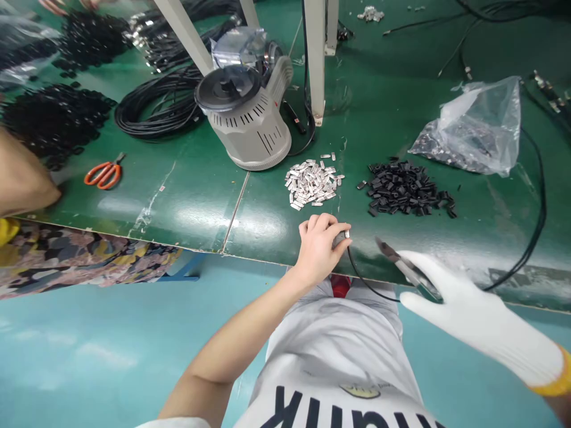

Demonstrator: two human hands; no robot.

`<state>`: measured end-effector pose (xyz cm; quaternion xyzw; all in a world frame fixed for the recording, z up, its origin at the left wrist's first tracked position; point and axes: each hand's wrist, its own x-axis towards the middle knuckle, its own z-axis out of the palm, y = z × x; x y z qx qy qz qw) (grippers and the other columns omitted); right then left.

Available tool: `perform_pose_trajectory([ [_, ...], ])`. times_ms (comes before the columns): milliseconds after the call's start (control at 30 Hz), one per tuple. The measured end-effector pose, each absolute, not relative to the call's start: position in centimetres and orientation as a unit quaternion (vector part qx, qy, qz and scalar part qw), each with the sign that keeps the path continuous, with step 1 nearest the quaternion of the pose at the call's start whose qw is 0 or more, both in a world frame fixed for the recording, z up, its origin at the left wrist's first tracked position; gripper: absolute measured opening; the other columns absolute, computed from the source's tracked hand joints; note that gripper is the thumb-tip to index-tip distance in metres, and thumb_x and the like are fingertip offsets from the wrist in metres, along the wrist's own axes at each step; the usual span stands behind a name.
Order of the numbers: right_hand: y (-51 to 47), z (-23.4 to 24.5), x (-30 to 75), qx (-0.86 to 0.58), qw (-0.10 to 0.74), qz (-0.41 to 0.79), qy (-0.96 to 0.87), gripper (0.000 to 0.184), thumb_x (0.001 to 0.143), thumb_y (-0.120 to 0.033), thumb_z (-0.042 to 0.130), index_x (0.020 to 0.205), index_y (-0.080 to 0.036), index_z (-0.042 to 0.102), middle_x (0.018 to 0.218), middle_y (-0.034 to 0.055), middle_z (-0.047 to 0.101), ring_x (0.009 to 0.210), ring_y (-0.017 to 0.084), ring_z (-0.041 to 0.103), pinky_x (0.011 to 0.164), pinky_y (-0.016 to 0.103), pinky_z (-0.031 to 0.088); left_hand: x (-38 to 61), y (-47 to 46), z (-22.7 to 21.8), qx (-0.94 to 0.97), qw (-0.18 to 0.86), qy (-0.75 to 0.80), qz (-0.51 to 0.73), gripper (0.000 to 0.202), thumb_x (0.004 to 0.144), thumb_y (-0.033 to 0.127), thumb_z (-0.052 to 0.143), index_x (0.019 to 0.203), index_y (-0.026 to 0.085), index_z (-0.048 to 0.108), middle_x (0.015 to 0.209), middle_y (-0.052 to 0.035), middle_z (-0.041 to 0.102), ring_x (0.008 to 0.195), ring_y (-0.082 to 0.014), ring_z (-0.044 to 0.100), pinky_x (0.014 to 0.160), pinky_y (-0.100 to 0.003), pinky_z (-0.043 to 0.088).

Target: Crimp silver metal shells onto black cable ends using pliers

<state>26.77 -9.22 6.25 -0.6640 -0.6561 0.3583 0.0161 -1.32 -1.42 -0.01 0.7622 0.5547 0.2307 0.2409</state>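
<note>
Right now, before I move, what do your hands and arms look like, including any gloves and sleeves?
The left hand is bare, and the left arm is bare below a white sleeve. The right hand wears a white fabric glove with a yellow cuff.

The right hand (464, 309) wears a white knit glove with a yellow cuff (553, 374) at lower right; the left hand (319, 249) is bare. A white T-shirt (334, 351) at bottom centre has large black lettering (339, 413) and a small yellow oval patch (359, 390), with red cloth (341, 285) showing above it.

Black cable (362, 278) end hidden behind left fingers (319, 224).
</note>
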Motion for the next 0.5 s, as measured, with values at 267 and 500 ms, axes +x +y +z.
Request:
perform_pose_trajectory([
  [267, -1.2, 6.2, 26.4, -0.526, -0.144, 0.048, -0.837, 0.067, 0.085, -0.060, 0.063, 0.145, -0.029, 0.060, 0.114, 0.0120, 0.063, 0.088, 0.025, 0.052, 0.075, 0.036, 0.032, -1.7, -1.4, 0.0, 0.758, 0.260, 0.550, 0.238, 0.032, 0.097, 0.033, 0.078, 0.128, 0.028, 0.075, 0.123, -0.0062, 0.068, 0.121, -0.0261, 0.058, 0.105, -0.044, 0.037],
  [500, 0.8, 8.0, 24.7, -0.463, -0.195, -0.048, -0.863, 0.062, 0.089, -0.063, 0.050, 0.130, -0.019, 0.065, 0.098, 0.0113, 0.054, 0.088, 0.018, 0.042, 0.080, 0.041, 0.015, -2.0, -1.4, -0.1, 0.769, 0.245, 0.542, 0.234, 0.033, 0.099, 0.034, 0.076, 0.130, 0.028, 0.074, 0.126, -0.0067, 0.067, 0.122, -0.0270, 0.056, 0.107, -0.044, 0.036],
])
